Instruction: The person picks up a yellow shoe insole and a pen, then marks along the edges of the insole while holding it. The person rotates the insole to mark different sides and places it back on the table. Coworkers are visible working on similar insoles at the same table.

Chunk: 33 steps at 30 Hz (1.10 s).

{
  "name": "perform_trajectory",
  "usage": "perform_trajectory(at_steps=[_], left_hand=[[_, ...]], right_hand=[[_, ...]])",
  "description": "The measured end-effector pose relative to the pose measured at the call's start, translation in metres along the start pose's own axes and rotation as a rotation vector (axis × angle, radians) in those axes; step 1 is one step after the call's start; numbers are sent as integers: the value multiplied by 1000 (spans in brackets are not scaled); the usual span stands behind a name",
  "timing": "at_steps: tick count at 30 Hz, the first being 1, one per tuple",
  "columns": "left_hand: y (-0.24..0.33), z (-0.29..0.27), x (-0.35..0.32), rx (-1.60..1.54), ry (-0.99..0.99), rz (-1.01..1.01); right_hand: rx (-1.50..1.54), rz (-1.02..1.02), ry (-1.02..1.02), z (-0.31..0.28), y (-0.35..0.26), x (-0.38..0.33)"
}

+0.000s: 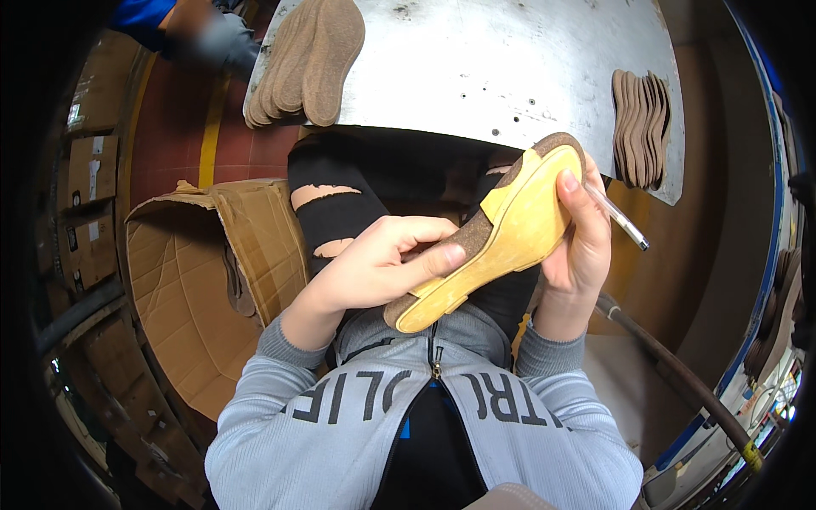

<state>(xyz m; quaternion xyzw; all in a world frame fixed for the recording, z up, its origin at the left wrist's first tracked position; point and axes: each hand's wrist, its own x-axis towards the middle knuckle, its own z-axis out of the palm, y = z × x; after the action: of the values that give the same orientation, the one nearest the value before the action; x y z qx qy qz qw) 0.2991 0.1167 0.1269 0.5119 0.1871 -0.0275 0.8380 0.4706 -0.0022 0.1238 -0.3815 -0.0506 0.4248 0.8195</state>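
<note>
Above my lap, both hands hold a yellow sole-shaped template (518,229) against a brown felt-like insole (473,234). The insole's edges show round the template's wide upper end and at its narrow lower end. My left hand (387,263) grips the pair near the middle, its thumb on the yellow edge and the other fingers partly hidden behind. At the wide end, my right hand (582,234) is closed round the pair with its thumb on the template. A pen (627,228) sticks out past the right fingers, held in the same hand.
A metal-topped table (450,76) stands in front. On it lie a fanned pile of insoles (331,64) at left and a row of stacked insoles (642,127) at right. An open cardboard box (183,293) holding an insole stands by my left leg. Another person's gloved hand (225,42) is far left.
</note>
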Motion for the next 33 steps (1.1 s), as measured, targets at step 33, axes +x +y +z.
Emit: perform_trajectory(at_steps=[33], left_hand=[[-9,-2,-12,267,-59,279]], right_hand=[[-409,-38,-177,38,-8,-34]])
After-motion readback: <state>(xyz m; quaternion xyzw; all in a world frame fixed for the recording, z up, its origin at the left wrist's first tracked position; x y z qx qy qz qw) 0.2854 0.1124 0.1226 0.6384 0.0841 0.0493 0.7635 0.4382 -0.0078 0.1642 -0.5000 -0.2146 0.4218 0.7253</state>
